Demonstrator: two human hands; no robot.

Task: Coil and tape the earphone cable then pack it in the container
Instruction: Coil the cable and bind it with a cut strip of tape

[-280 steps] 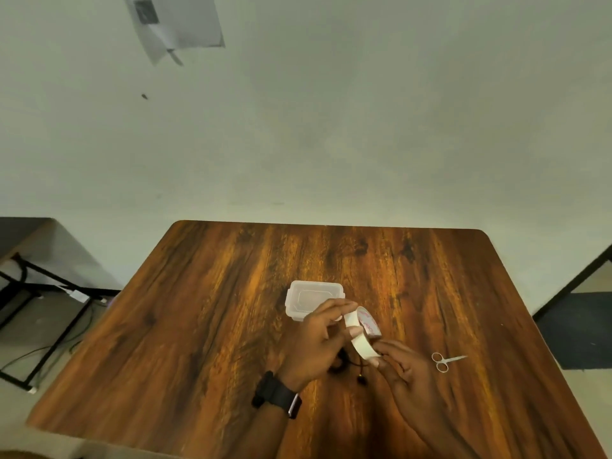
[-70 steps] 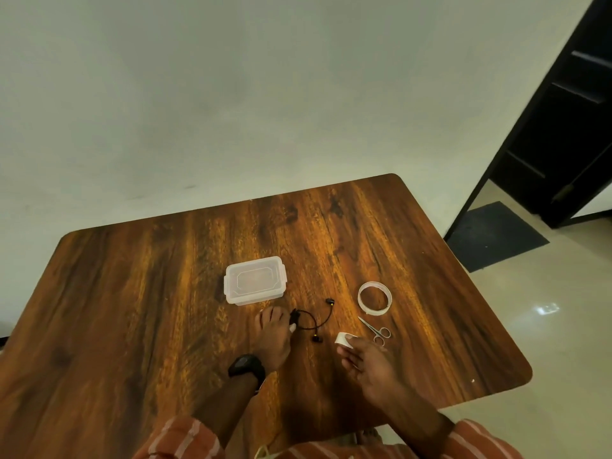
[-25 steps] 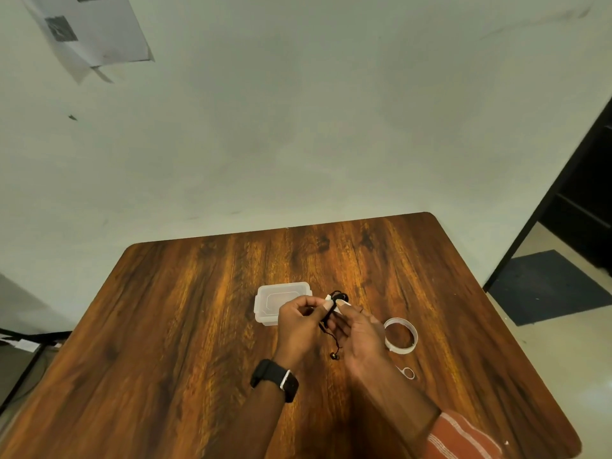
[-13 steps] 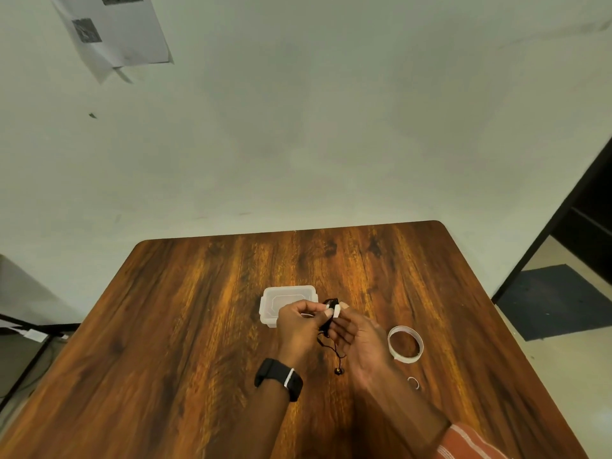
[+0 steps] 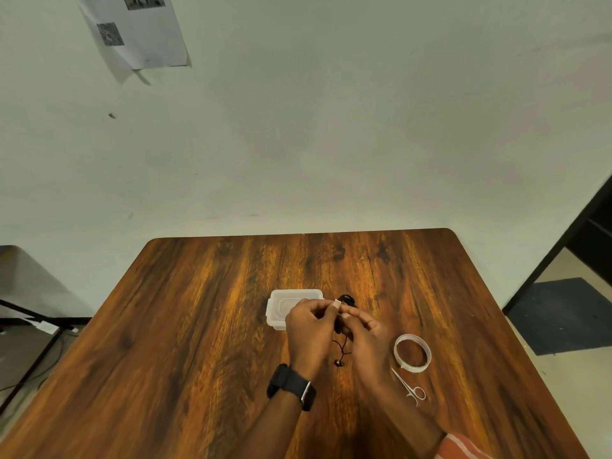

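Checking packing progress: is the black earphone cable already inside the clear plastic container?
No, the black earphone cable hangs between both hands, beside the lidded clear plastic container.

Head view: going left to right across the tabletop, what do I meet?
Container → left hand → earphone cable → right hand → tape roll. The scissors lie nearer than the roll, overlapping it in the order.

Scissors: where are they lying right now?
In the head view the scissors lie flat on the wooden table, just right of the right hand and directly in front of the tape roll.
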